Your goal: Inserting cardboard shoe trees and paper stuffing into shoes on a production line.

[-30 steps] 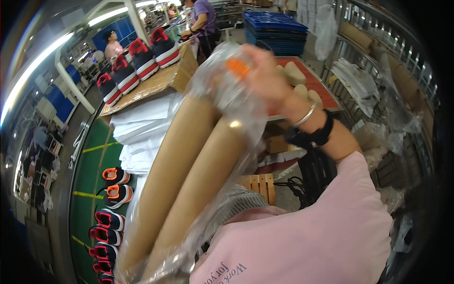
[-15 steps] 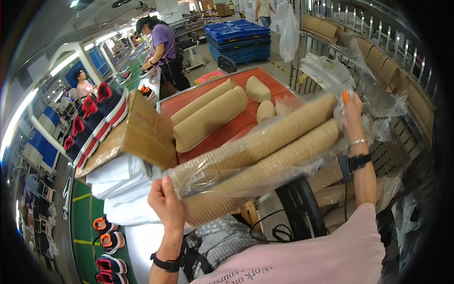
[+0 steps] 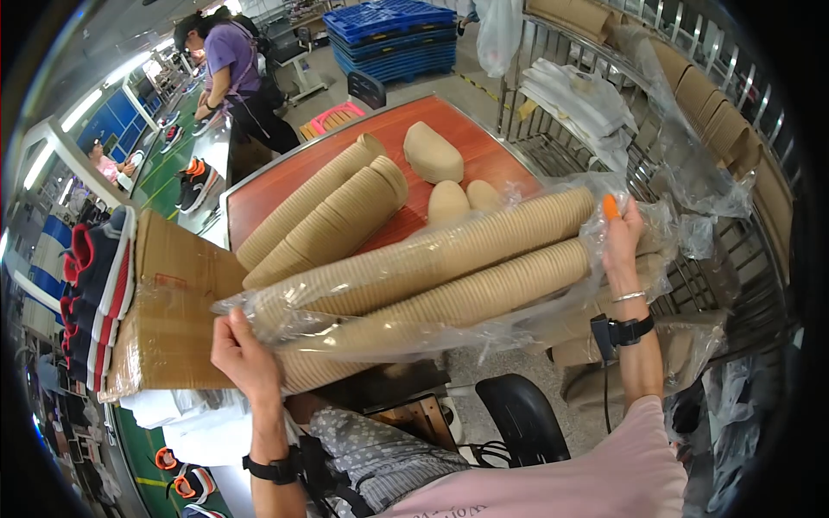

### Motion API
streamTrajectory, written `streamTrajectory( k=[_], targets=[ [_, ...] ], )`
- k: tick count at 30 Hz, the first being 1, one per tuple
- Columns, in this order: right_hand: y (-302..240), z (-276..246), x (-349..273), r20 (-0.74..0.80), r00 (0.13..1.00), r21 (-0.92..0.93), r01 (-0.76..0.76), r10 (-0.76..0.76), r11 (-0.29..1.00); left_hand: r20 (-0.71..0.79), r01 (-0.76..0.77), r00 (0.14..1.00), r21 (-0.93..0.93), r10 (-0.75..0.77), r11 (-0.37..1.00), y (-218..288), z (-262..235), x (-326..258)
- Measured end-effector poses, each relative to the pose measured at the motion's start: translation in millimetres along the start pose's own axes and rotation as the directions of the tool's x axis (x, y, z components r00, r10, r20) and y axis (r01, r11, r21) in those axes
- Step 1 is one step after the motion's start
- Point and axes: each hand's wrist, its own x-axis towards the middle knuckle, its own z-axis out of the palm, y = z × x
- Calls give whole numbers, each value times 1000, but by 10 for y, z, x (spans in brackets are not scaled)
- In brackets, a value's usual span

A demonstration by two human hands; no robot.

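The bag (image 3: 432, 289) of stacked paper bowls has swung down from upright a second ago to level now, lying crosswise in front of the person and held at both ends; half a second ago it was already nearly flat, so the turn is about finished. That suggests the load is under control and ready to be set somewhere, though nothing here shows where.

The left hand (image 3: 246, 358) is closed round the bag's left end, fingers curled under the plastic and thumb over it, grasping the bowl stacks through the film. The right hand (image 3: 623, 237) is up at the right end, fingers fairly straight and pressed on the plastic, thumb (image 3: 611, 207) on top; it pinches loose film more than the bowls.

The bag hangs in the air, off the bench (image 3: 484, 155), in front of its near edge. Two more bare bowl stacks (image 3: 332, 207) lie on the bench towards its left side, with a few pale moulded pieces (image 3: 432, 151) near its middle. A cardboard box (image 3: 173, 311) sits just left of the left hand. The wire rack (image 3: 725, 129) on the right holds more bagged bowls.
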Motion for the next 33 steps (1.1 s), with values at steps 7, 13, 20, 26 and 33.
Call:
streamTrajectory(
  k=[7, 13, 20, 26, 33],
  targets=[
    [-200, 304, -347, 471, 861, -184, 311, -194, 932, -1, 23, 1000, 33, -23, 999, -306, 206, 437],
    [-178, 300, -210, 511, 842, -113, 263, -171, 958, 4, 72, 997, 23, -72, 997, -387, 230, 588],
    [-3, 852, 164, 545, 810, -212, 381, -215, 900, 32, 53, 998, 75, -55, 996, -535, 401, 710],
    [233, 1132, 355, 622, 727, -366, 597, -289, 714, 197, -38, 979, 448, -57, 893, -829, 427, 658],
    [-120, 1369, 1013, 352, 809, -227, 562, -472, 795, 242, -348, 914, 52, 326, 936, 513, 1095, 796]
  ],
)
